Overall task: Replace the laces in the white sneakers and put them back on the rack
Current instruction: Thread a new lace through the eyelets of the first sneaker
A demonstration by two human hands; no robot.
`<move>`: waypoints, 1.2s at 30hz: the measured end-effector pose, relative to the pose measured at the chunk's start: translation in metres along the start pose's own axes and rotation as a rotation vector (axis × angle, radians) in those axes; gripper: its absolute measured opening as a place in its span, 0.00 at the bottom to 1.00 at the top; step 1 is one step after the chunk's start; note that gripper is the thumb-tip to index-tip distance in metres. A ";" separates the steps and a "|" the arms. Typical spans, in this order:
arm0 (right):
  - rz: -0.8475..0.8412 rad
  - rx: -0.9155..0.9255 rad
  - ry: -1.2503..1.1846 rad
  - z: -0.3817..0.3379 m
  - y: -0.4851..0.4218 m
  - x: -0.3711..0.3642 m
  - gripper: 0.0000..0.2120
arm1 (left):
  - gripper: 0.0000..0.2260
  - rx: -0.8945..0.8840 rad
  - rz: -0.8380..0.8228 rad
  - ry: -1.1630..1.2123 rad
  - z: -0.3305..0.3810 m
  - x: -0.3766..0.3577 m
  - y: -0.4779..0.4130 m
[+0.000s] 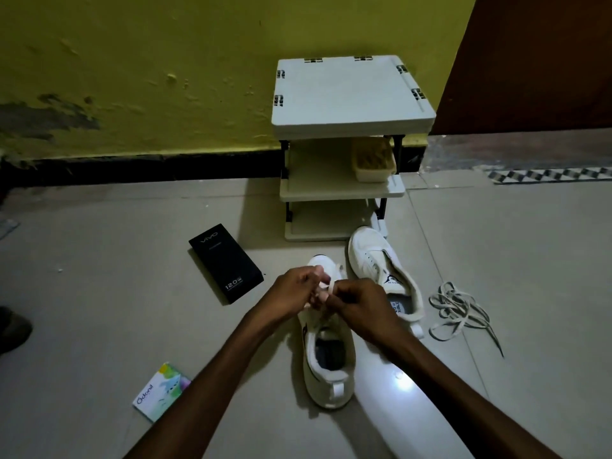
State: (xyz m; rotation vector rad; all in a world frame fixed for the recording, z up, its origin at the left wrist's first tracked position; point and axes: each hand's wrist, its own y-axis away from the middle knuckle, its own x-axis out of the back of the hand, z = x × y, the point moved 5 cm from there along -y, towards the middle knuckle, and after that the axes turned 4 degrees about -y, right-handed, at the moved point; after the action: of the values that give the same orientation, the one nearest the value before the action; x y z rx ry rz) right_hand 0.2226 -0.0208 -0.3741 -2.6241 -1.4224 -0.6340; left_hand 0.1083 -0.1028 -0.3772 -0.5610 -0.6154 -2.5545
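Note:
Two white sneakers stand on the tiled floor in front of a small white rack (342, 190). The near sneaker (329, 366) points away from me, toe toward the rack. Over its front, my left hand (294, 291) and my right hand (356, 304) meet, fingers curled, pinching a white lace (326, 288) between them. The lace eyelets are hidden under my hands. The second sneaker (381, 260) lies to the right with no lace in it. A loose tangle of greyish laces (458, 309) lies on the floor further right.
A black phone box (225, 263) lies left of the sneakers and a small colourful packet (162, 390) sits at the near left. A beige tub (374, 160) sits on the rack's middle shelf. A yellow wall stands behind; a dark shoe (13, 329) is at the left edge.

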 end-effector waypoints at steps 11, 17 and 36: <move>0.055 -0.080 -0.136 0.007 -0.004 0.019 0.11 | 0.04 -0.070 0.156 -0.091 -0.008 -0.012 0.034; -0.029 -0.040 -0.044 0.005 -0.005 0.019 0.05 | 0.14 -0.048 0.337 -0.410 -0.002 -0.017 0.033; 0.032 -0.099 -0.157 0.010 -0.003 0.015 0.09 | 0.12 -0.097 0.314 -0.134 0.009 0.009 0.028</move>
State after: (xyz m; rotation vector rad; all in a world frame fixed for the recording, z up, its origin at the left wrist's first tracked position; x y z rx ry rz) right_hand 0.2307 -0.0052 -0.3779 -2.8237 -1.4198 -0.5179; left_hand 0.1173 -0.1234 -0.3564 -0.8008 -0.4113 -2.2716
